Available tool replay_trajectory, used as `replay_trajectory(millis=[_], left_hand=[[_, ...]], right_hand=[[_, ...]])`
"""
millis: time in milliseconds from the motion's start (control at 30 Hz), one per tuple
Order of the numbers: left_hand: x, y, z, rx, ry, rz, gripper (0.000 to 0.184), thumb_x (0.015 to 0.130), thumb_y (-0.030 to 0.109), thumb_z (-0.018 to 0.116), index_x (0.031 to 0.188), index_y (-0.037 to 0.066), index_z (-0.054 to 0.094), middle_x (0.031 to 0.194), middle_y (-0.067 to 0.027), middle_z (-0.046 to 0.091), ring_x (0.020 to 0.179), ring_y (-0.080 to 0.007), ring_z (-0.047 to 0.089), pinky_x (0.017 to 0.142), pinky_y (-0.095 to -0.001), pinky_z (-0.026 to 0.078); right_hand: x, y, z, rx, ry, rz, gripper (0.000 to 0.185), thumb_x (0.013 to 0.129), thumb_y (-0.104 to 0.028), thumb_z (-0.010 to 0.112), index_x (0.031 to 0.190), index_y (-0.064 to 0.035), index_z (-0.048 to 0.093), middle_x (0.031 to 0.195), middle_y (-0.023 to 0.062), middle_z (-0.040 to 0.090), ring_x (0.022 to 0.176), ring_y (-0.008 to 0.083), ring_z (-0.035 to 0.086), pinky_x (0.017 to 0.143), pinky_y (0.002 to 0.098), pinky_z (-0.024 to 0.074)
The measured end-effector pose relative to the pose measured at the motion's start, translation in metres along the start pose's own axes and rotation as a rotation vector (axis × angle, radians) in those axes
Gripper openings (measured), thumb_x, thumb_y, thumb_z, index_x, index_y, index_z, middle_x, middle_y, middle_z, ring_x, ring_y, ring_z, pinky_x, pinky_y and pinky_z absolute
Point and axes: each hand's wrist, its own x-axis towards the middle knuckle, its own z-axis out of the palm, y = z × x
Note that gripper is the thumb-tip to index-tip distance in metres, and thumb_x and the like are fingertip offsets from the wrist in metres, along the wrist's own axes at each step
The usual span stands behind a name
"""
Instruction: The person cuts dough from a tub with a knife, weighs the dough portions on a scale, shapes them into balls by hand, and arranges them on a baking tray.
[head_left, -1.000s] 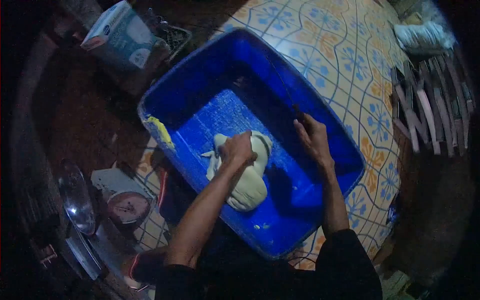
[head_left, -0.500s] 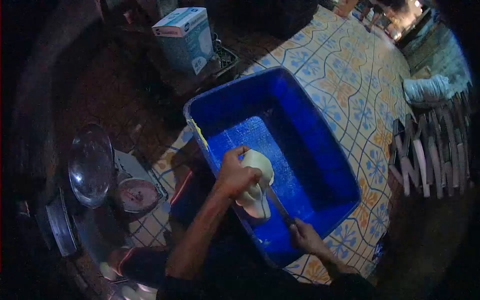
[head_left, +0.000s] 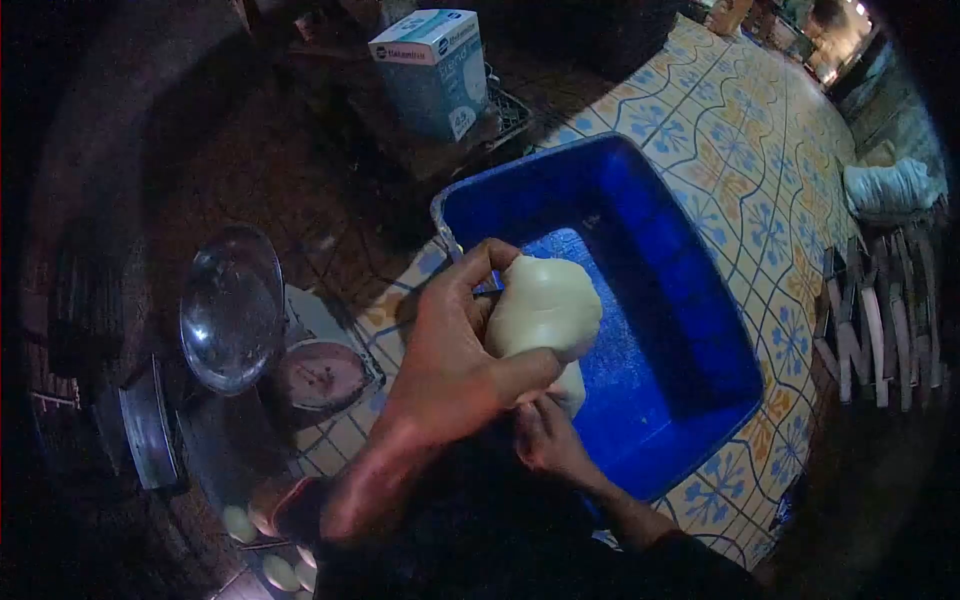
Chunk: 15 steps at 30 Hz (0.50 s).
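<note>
One dough lump [head_left: 547, 306] (pale), left hand [head_left: 448, 366] around its left side

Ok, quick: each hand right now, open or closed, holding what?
Left hand: closed on the pale dough, holding it.
Right hand: at the dough's lower end, partly hidden; its grip cannot be told.

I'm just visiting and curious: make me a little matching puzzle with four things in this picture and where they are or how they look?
1. dough
2. plastic tub
3. cardboard box
4. floor

A. standing near the picture's top edge
B. pale with blue and orange flower shapes
C. in the grasp of the left hand
D. deep blue and open-topped

Right pairs: 1-C, 2-D, 3-A, 4-B
</note>
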Motion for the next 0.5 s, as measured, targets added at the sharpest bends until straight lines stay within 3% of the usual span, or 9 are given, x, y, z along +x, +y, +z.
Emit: replay_trajectory(millis=[67, 133, 200, 267, 333, 400, 433, 500], left_hand=[[-0.018, 0.015, -0.002, -0.121, -0.02, 0.038, 0.045, 0.065, 0.0, 0.069, 0.105, 0.001, 0.047, 0.09, -0.0124, 0.061, 0.082, -0.0161, 0.062, 0.072, -0.0307, 0.051], [-0.03, 0.042, -0.022, -0.011, -0.059, 0.09, 0.052, 0.064, 0.002, 0.072, 0.11, 0.001, 0.047, 0.096, -0.0126, 0.061, 0.086, -0.0171, 0.062, 0.077, -0.0315, 0.05], [-0.046, 0.059, -0.055, 0.092, -0.031, 0.146, 0.06, 0.062, 0.003, 0.075, 0.115, 0.001, 0.046, 0.101, -0.0129, 0.062, 0.09, -0.0182, 0.062, 0.081, -0.0323, 0.048], [-0.059, 0.074, -0.092, 0.496, -0.193, 0.397, 0.059, 0.063, 0.008, 0.079, 0.113, 0.002, 0.048, 0.1, -0.0106, 0.062, 0.088, -0.017, 0.062, 0.08, -0.0321, 0.049], [-0.073, 0.096, -0.115, 0.745, -0.008, 0.307, 0.042, 0.07, 0.012, 0.077, 0.104, 0.002, 0.054, 0.092, -0.0098, 0.064, 0.085, -0.013, 0.062, 0.063, -0.0259, 0.049], [-0.069, 0.089, -0.153, 0.881, 0.281, 0.423, 0.036, 0.073, 0.012, 0.074, 0.102, 0.001, 0.056, 0.088, -0.011, 0.064, 0.082, -0.0134, 0.062, 0.064, -0.0269, 0.05], [-0.067, 0.092, -0.174, 0.876, 0.304, 0.405, 0.036, 0.073, 0.012, 0.074, 0.102, 0.001, 0.056, 0.088, -0.011, 0.064, 0.082, -0.0134, 0.062, 0.064, -0.0269, 0.05], [-0.068, 0.111, -0.199, 0.982, 0.385, 0.209, 0.033, 0.073, 0.01, 0.07, 0.101, -0.001, 0.056, 0.088, -0.0121, 0.064, 0.082, -0.0175, 0.063, 0.073, -0.0309, 0.05]], right_hand=[[0.022, 0.01, 0.023, -0.039, -0.157, 0.119, 0.026, 0.098, -0.03, 0.04, 0.096, -0.0063, 0.051, 0.067, 0.0041, 0.053, 0.052, 0.0114, 0.049, 0.045, 0.0276, 0.0386], [0.008, -0.004, 0.068, -0.04, -0.259, -0.443, 0.031, 0.098, -0.032, 0.04, 0.086, -0.0062, 0.052, 0.062, 0.0035, 0.052, 0.049, 0.0116, 0.048, 0.043, 0.0275, 0.0376], [-0.007, 0.014, 0.076, -0.078, -0.427, 0.101, 0.024, 0.096, -0.025, 0.046, 0.104, -0.0029, 0.052, 0.07, 0.0033, 0.051, 0.059, 0.0122, 0.054, 0.049, 0.0303, 0.0439], [-0.005, 0.02, 0.071, 0.079, -0.289, 0.07, 0.021, 0.097, -0.026, 0.047, 0.101, -0.0054, 0.051, 0.07, 0.0017, 0.051, 0.055, 0.012, 0.052, 0.047, 0.0293, 0.0438], [0.007, 0.025, 0.056, 0.179, -0.094, 0.066, 0.021, 0.097, -0.028, 0.046, 0.1, -0.0073, 0.049, 0.072, 0.0012, 0.052, 0.05, 0.0124, 0.05, 0.045, 0.0275, 0.043], [0.018, 0.003, 0.034, 0.104, -0.061, -0.084, 0.022, 0.097, -0.03, 0.044, 0.094, -0.0084, 0.047, 0.067, 0.0026, 0.053, 0.042, 0.0117, 0.047, 0.039, 0.0252, 0.0391], [0.026, -0.002, 0.029, 0.092, -0.082, -0.068, 0.022, 0.097, -0.03, 0.044, 0.094, -0.0084, 0.047, 0.067, 0.0026, 0.053, 0.042, 0.0117, 0.047, 0.039, 0.0252, 0.0391], [0.036, -0.017, 0.022, 0.102, -0.06, -0.091, 0.026, 0.098, -0.033, 0.042, 0.089, -0.0087, 0.045, 0.058, 0.0035, 0.051, 0.039, 0.0106, 0.045, 0.034, 0.0236, 0.0348]])
